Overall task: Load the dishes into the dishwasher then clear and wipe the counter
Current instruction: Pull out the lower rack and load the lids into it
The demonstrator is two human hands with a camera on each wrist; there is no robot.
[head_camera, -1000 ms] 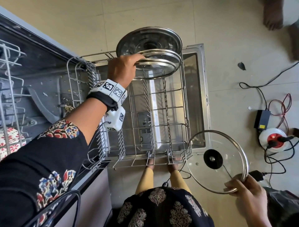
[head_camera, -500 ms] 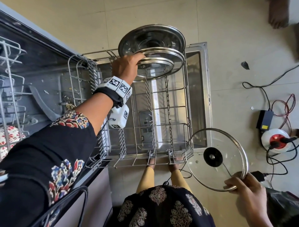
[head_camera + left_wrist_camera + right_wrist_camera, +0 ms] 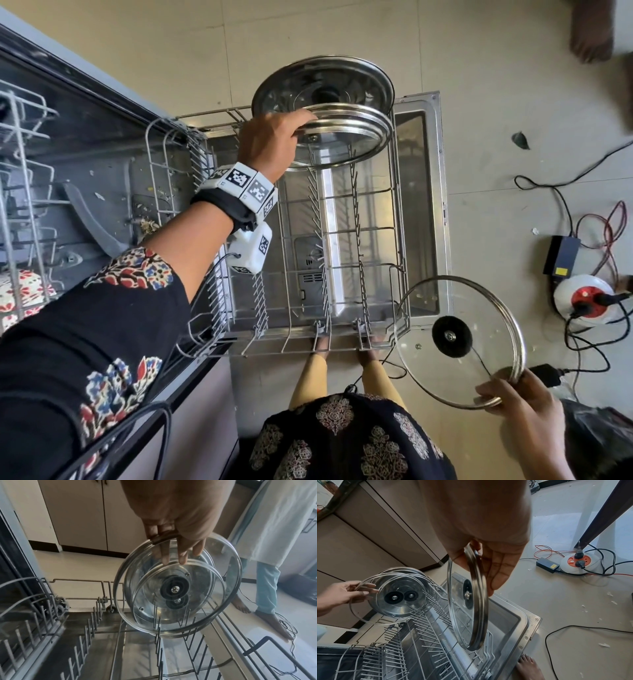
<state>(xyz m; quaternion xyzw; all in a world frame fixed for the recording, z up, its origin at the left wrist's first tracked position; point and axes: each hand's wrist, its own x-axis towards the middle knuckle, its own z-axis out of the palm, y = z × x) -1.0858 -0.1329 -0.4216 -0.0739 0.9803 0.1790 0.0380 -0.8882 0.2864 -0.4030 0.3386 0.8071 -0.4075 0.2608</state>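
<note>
At the far end of the pulled-out lower rack [image 3: 400, 219], glass lids [image 3: 339, 137] with steel rims stand on edge among the tines. My left hand [image 3: 294, 126] grips the rim of the nearest one. In the left wrist view the fingers [image 3: 181, 555] lie against the glass of that lid [image 3: 178, 588], and black knobs show through it. My right hand [image 3: 496, 390] pinches the rim of another glass lid [image 3: 459, 339] with a black knob, held over the rack's near right corner. The right wrist view shows this lid [image 3: 467, 601] edge-on below the right hand [image 3: 476, 555]. My left hand [image 3: 366, 589] and the racked lids [image 3: 399, 593] are beyond it.
The dishwasher door [image 3: 442, 205] lies open under the rack, and the upper rack [image 3: 20, 171] is at the left. A power strip [image 3: 582, 298], an adapter [image 3: 561, 257] and cables lie on the floor at the right. My feet [image 3: 320, 346] stand by the door. Another person's legs [image 3: 265, 588] are beyond it.
</note>
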